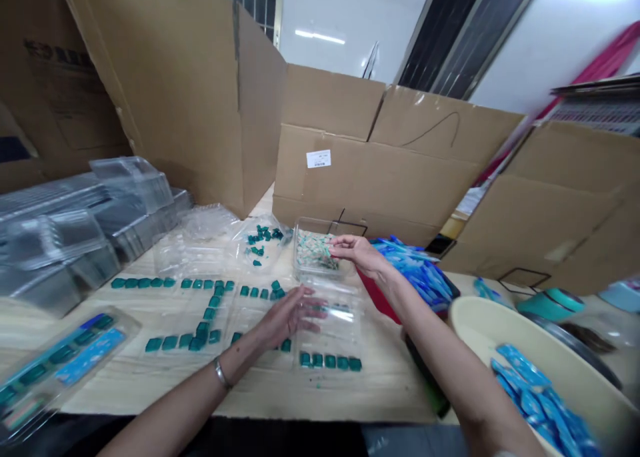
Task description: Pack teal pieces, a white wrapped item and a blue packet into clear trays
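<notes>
My left hand [290, 315] lies flat with fingers stretched out on a clear plastic tray [330, 333] that holds a row of small teal pieces [330, 361]. My right hand [353, 250] reaches forward to a clear plastic box [313, 251] of small thin green-and-white items, its fingers pinched at the box's right edge; what they hold is too small to name. More clear trays with rows of teal pieces [200, 330] lie on the table to the left.
Large cardboard boxes [370, 170] stand behind and to the right. Stacks of empty clear trays [75, 237] sit at the left. Blue packets fill a red container [420, 277] and a cream basin [535, 383]. A filled pack [60, 363] lies at the near left.
</notes>
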### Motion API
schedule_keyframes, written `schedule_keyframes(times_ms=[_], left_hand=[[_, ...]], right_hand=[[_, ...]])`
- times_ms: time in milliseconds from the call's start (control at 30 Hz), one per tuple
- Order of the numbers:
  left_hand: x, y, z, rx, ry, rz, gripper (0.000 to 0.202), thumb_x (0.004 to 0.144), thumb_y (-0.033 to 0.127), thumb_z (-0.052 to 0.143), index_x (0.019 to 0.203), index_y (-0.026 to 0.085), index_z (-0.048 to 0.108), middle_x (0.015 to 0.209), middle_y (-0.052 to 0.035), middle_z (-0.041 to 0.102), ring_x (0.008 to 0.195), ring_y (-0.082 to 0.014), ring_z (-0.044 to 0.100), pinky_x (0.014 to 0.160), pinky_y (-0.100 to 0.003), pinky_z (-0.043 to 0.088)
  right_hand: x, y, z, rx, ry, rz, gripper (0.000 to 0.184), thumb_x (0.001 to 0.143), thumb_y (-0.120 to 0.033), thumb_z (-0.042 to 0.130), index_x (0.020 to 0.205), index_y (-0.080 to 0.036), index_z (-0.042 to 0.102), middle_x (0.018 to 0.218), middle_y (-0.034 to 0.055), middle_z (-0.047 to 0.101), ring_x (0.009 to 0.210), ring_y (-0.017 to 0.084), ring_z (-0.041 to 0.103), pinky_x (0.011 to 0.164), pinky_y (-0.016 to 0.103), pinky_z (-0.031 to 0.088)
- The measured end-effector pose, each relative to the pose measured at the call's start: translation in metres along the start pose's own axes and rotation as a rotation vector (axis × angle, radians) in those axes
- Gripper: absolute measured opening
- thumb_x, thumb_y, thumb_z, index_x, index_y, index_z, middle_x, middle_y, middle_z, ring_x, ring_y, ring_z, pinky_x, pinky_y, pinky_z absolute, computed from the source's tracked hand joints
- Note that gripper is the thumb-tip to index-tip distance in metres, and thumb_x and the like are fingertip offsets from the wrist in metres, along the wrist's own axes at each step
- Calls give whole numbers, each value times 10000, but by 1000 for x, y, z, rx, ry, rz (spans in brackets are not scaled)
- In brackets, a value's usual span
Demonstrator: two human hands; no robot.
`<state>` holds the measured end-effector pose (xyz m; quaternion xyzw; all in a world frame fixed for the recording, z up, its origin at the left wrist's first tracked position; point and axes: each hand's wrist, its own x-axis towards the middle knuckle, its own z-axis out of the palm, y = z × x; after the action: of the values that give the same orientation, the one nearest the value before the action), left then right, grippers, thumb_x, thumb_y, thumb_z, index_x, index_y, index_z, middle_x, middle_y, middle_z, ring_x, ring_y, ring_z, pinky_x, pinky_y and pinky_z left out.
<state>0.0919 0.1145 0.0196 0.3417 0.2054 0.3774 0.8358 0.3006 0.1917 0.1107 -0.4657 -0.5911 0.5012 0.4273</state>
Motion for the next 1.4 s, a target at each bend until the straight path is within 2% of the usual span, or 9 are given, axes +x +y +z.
schedule_keyframes(times_ms=[167, 333, 500, 567, 700, 833, 1100, 1267, 1400], left_hand=[[-11, 4, 25, 5, -4, 51, 285, 860, 396, 485, 1021, 163, 519, 1059, -138, 631, 912, -263, 640, 714, -385, 526], [-29, -7, 45, 38, 64, 84, 274, 858, 383, 494, 1001, 154, 541, 1017, -103, 623, 801, -190, 628, 692, -378, 534], [-39, -24, 49, 47, 71, 106, 297, 833, 404, 527, 1000, 160, 551, 1053, -90, 609, 863, -186, 608, 721, -343, 522], [-41, -27, 50, 45, 74, 109, 299, 827, 411, 533, 993, 164, 554, 1047, -79, 610, 866, -188, 611, 723, -333, 516], [-43, -29, 53, 55, 72, 101, 314, 832, 417, 524, 1018, 166, 558, 1046, -75, 609, 868, -195, 615, 725, -331, 509], [-45, -31, 57, 68, 60, 102, 303, 838, 403, 520, 1026, 169, 563, 1038, -81, 608, 851, -194, 607, 696, -328, 514], [-48, -29, 61, 15, 56, 54, 297, 835, 405, 524, 990, 156, 570, 982, -92, 630, 762, -168, 610, 675, -341, 531], [-54, -30, 60, -7, 154, 14, 292, 846, 369, 519, 1016, 143, 592, 981, -101, 655, 709, -168, 638, 631, -323, 533], [-60, -29, 58, -19, 232, -27, 300, 848, 349, 523, 1029, 122, 600, 1048, -125, 655, 835, -223, 660, 669, -329, 544]], right_hand=[[-81, -19, 23, -73, -74, 64, 362, 563, -307, 790, 860, -144, 665, 678, -4, 641, 587, 97, 564, 582, 231, 450], [-118, -5, 49, -235, -210, 34, 296, 638, -359, 731, 830, -143, 664, 637, -14, 626, 579, 104, 560, 560, 219, 432], [-132, 0, 63, -610, -232, -193, 92, 738, -225, 644, 791, -160, 684, 668, -7, 632, 583, 101, 540, 564, 207, 401], [-137, -2, 66, -725, -246, -276, 79, 750, -153, 615, 782, -174, 684, 714, -1, 645, 632, 108, 555, 602, 207, 402], [-143, -5, 70, -794, -311, -357, 135, 745, -76, 581, 746, -179, 667, 757, 15, 645, 712, 131, 576, 659, 220, 416], [-147, -1, 70, -801, -307, -412, 145, 747, -50, 568, 739, -170, 649, 852, 40, 618, 816, 148, 562, 719, 241, 423], [-154, 5, 69, -831, -86, -359, 16, 747, -162, 655, 739, -175, 651, 731, 11, 550, 663, 121, 525, 590, 214, 387], [-166, 12, 84, -901, -88, -369, 94, 816, -184, 581, 781, -191, 668, 821, 51, 602, 801, 159, 568, 697, 241, 415], [-158, 8, 74, -915, -2, -336, 190, 824, -359, 582, 885, -191, 645, 830, 55, 615, 767, 155, 576, 672, 233, 410]])
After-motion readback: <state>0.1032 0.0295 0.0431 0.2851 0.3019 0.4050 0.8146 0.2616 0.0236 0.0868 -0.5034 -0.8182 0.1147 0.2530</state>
